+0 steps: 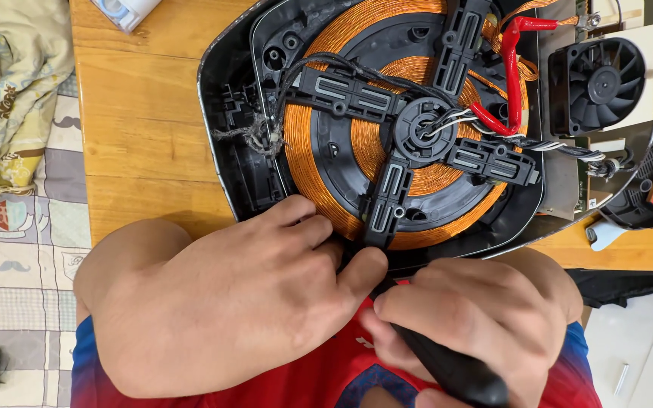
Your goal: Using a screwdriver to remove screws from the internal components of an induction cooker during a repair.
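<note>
An opened induction cooker lies on a wooden table (145,128): a black housing (224,113) holds a copper coil (304,151) under a black cross-shaped bracket (417,128). My left hand (236,302) presses its fingers on the near rim of the housing beside the coil. My right hand (478,317) grips a black-handled screwdriver (455,370), its tip hidden under my left thumb at the bracket's near arm (383,204).
Red-sleeved leads (512,75) and twisted wires (568,147) run from the coil hub to a circuit board beside a black cooling fan (597,83). A patterned cloth (9,113) lies on the left, tiled floor (644,347) at lower right.
</note>
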